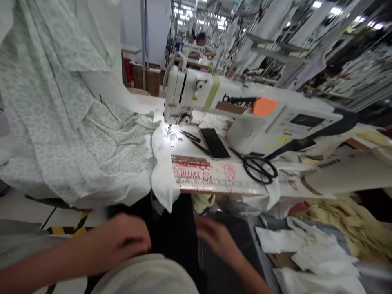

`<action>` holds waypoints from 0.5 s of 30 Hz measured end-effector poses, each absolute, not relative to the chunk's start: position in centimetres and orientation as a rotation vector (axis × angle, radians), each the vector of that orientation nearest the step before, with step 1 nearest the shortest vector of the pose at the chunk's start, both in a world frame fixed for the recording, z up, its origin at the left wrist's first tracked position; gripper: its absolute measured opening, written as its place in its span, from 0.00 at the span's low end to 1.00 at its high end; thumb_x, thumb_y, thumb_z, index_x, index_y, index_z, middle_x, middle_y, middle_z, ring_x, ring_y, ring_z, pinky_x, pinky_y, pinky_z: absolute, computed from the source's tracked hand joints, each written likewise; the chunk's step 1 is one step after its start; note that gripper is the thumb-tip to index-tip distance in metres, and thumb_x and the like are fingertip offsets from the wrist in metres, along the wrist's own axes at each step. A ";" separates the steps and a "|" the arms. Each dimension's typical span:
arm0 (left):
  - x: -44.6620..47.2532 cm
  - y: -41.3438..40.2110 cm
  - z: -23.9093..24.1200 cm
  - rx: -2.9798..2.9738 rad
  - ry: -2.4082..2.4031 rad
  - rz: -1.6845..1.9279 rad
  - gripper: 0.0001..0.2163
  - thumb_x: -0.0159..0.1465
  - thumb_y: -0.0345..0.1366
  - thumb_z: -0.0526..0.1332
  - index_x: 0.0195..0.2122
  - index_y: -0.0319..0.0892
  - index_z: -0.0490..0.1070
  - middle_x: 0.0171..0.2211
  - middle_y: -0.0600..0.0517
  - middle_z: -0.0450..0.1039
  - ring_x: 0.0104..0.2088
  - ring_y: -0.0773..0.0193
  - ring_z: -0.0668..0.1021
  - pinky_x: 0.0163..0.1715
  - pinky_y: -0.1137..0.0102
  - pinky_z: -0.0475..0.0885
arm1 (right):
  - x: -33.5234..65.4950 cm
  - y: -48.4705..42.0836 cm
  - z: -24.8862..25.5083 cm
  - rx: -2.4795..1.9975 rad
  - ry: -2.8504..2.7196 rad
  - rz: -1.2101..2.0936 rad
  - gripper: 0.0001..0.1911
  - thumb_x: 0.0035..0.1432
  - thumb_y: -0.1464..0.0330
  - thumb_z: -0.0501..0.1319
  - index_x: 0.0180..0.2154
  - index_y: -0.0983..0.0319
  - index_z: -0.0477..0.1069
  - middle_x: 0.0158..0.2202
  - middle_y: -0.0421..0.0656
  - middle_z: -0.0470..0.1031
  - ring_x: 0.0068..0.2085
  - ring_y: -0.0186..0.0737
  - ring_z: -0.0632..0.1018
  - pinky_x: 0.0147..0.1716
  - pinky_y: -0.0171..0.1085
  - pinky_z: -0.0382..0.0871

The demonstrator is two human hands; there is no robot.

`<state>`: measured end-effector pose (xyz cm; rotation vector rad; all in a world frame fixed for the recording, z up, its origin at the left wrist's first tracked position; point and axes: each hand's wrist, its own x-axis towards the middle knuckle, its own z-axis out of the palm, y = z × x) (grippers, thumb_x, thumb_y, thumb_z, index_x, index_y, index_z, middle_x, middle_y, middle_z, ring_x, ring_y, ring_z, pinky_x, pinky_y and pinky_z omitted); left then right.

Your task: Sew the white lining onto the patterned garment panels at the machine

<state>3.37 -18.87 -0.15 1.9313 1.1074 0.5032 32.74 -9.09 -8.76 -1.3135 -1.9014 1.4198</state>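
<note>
My left hand [130, 234] is over my lap at the lower left, blurred, its fingers curled in with nothing visible in them. Below the table's front edge, my right hand [216, 237] is smeared by motion, and its fingers cannot be made out clearly. Both hands are apart from the pale patterned fabric [76, 134], which covers the left of the table. A white scalloped edge of cloth [163, 167] hangs over the front, reaching up to the lit needle area of the white sewing machine [220, 92].
On the machine bed lie a dark phone [214, 143], thread snips [190, 136], black-handled scissors [260, 169] and a clear ruler [219, 181]. White cloth pieces [309, 245] lie at the lower right, beside yellowish fabric [352, 220]. Another person [201, 43] sits far back.
</note>
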 end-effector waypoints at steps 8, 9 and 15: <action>-1.2 -19.6 -1.7 2.548 1.878 0.850 0.04 0.64 0.26 0.57 0.38 0.40 0.69 0.32 0.52 0.71 0.32 0.66 0.74 0.33 0.71 0.70 | 24.0 -6.8 -10.1 -0.884 -1.728 1.942 0.30 0.39 0.45 0.66 0.34 0.64 0.73 0.31 0.46 0.76 0.37 0.47 0.76 0.44 0.47 0.66; -1.4 -20.2 -2.6 2.642 1.970 0.914 0.07 0.62 0.24 0.59 0.41 0.38 0.69 0.35 0.49 0.71 0.36 0.63 0.75 0.37 0.67 0.71 | 23.6 -7.4 -9.9 -0.815 -1.695 2.076 0.31 0.38 0.44 0.66 0.32 0.65 0.73 0.26 0.44 0.75 0.30 0.44 0.76 0.40 0.46 0.68; -4.2 -18.1 -2.8 2.867 2.239 0.595 0.19 0.61 0.25 0.60 0.53 0.33 0.62 0.57 0.37 0.60 0.60 0.44 0.60 0.56 0.51 0.63 | 23.8 -10.7 -7.6 -0.620 -1.451 2.523 0.31 0.31 0.41 0.67 0.26 0.61 0.69 0.09 0.34 0.61 0.12 0.30 0.65 0.26 0.38 0.68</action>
